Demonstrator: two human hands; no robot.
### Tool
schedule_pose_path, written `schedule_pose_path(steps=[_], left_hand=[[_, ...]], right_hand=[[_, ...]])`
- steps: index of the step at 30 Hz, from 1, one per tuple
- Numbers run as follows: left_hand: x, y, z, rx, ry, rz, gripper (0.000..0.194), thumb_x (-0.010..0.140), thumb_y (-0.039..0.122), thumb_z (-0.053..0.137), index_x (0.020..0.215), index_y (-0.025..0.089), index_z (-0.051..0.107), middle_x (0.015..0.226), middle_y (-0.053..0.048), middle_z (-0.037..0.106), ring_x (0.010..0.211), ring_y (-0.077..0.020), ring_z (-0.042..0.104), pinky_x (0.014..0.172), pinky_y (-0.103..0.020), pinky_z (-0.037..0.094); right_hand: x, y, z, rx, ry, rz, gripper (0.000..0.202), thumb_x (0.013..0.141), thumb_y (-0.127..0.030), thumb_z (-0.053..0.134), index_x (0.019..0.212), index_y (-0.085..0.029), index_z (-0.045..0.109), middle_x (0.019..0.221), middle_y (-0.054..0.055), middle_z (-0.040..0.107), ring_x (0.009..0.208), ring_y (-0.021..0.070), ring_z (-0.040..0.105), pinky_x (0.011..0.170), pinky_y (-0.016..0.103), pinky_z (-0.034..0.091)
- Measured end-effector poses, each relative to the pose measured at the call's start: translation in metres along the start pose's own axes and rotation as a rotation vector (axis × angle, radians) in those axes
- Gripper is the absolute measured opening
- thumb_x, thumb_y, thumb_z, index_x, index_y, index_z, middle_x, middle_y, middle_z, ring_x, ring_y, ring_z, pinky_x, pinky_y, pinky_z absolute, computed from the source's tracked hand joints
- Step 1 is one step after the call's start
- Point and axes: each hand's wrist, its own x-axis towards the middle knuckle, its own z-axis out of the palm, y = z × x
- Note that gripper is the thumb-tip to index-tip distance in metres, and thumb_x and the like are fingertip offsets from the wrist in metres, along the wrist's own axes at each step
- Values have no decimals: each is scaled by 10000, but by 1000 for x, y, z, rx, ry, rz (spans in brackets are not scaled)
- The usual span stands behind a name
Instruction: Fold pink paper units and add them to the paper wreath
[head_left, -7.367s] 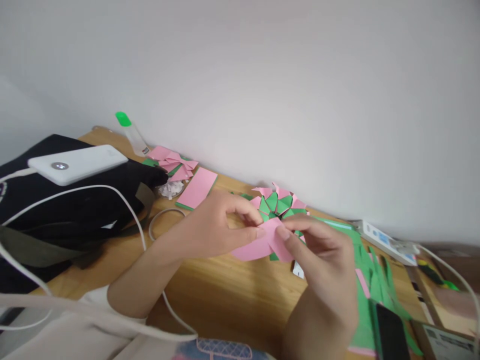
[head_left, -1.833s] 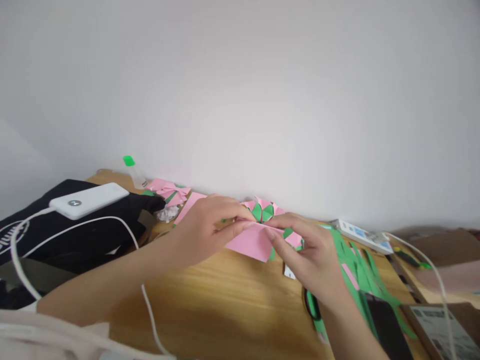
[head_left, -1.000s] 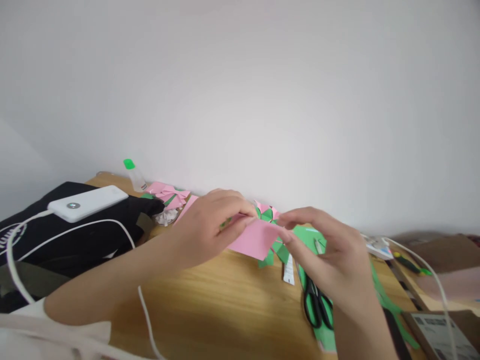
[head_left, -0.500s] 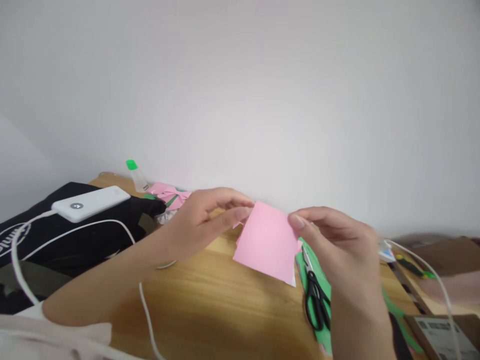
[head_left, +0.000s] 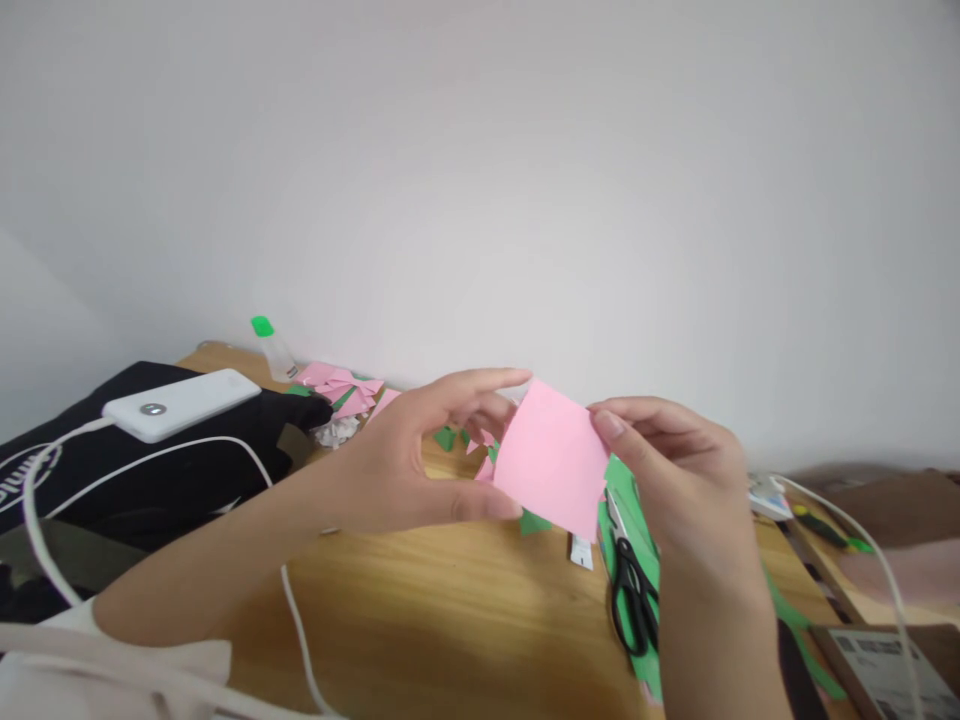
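A square of pink paper (head_left: pixel 551 460) is held up above the wooden table (head_left: pixel 435 610). My right hand (head_left: pixel 667 460) pinches its upper right corner between thumb and fingers. At the paper's left side, my left hand (head_left: pixel 450 450) is spread, the index finger near the top corner and the thumb at the lower left edge. Behind and below the paper lie pink and green scraps (head_left: pixel 445 438). Black-handled scissors (head_left: pixel 634 595) rest on green paper (head_left: pixel 649 675) beside my right wrist.
Back left stand a green-capped bottle (head_left: pixel 276 352) and pink paper pieces (head_left: pixel 341 385). A white power bank (head_left: pixel 184 403) with cables lies on black cloth (head_left: pixel 172 480). On the right are a yellow-green tool (head_left: pixel 821 528) and a labelled brown package (head_left: pixel 892 665).
The pink paper has risen and shifted slightly right, turning a little. My left thumb has moved down from its upper left side to the lower left edge, and my left fingers have opened wider.
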Motion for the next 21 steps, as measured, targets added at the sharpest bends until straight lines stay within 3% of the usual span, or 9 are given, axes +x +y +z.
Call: schedule_pose_path(steps=[3, 5, 9, 10, 12, 16, 18, 21], left_hand=[[2, 0, 2, 178, 46, 64, 674, 796, 305, 747, 1406, 284, 461, 1234, -81, 663, 1070, -217, 643, 918, -337, 528], [5, 0, 3, 370, 71, 162, 544, 817, 291, 724, 1325, 244, 535, 1287, -106, 621, 1135, -228, 607, 941, -345, 510], [13, 2, 2, 653, 63, 463, 54, 852, 214, 682, 902, 196, 687, 1241, -118, 620, 1167, -232, 548, 1010, -393, 438], [14, 3, 2, 654, 54, 495, 34, 867, 197, 657, 842, 195, 680, 1191, -106, 645, 1135, -223, 562, 999, -389, 442], [17, 4, 3, 599, 43, 457, 108, 903, 178, 595, 819, 200, 659, 1019, -63, 706, 992, -185, 620, 920, -341, 479], [21, 9, 6, 553, 123, 198, 143, 926, 204, 555, 811, 200, 641, 737, 32, 702, 681, -105, 628, 696, -215, 485], [22, 10, 7, 547, 172, 108, 140, 917, 214, 566, 814, 201, 660, 746, 43, 711, 655, -90, 628, 647, -185, 475], [23, 9, 9, 477, 216, 36, 154, 920, 259, 562, 830, 208, 676, 775, 38, 723, 678, -97, 643, 611, -175, 475]], right_hand=[[0, 0, 1, -25, 10, 30, 48, 786, -240, 763, 764, -281, 777, 748, -20, 769, 625, 92, 674, 554, 157, 551], [-1, 1, 2, -42, -2, 58, 26, 780, -257, 768, 762, -273, 776, 749, -14, 765, 633, 94, 667, 562, 160, 544], [-1, 2, 1, -69, -75, 117, 41, 783, -306, 765, 776, -267, 773, 737, -4, 751, 621, 108, 649, 544, 185, 521], [-1, 3, 1, -90, -108, 117, 57, 791, -323, 757, 784, -268, 773, 742, -1, 750, 633, 115, 652, 557, 195, 521], [-1, 3, -1, -150, -191, 66, 131, 843, -383, 696, 861, -280, 775, 835, 12, 761, 750, 141, 679, 669, 231, 543], [-2, 1, -2, -135, -409, -139, 443, 924, -594, 454, 1140, -303, 709, 1155, 59, 708, 1107, 217, 631, 922, 341, 516], [-4, -1, 2, -174, -447, -180, 372, 899, -541, 549, 1139, -304, 706, 1181, 69, 687, 1159, 237, 603, 931, 362, 515], [-6, -2, 8, -340, -356, -186, 130, 855, -319, 672, 930, -272, 768, 1217, 71, 659, 1148, 236, 605, 894, 334, 521]])
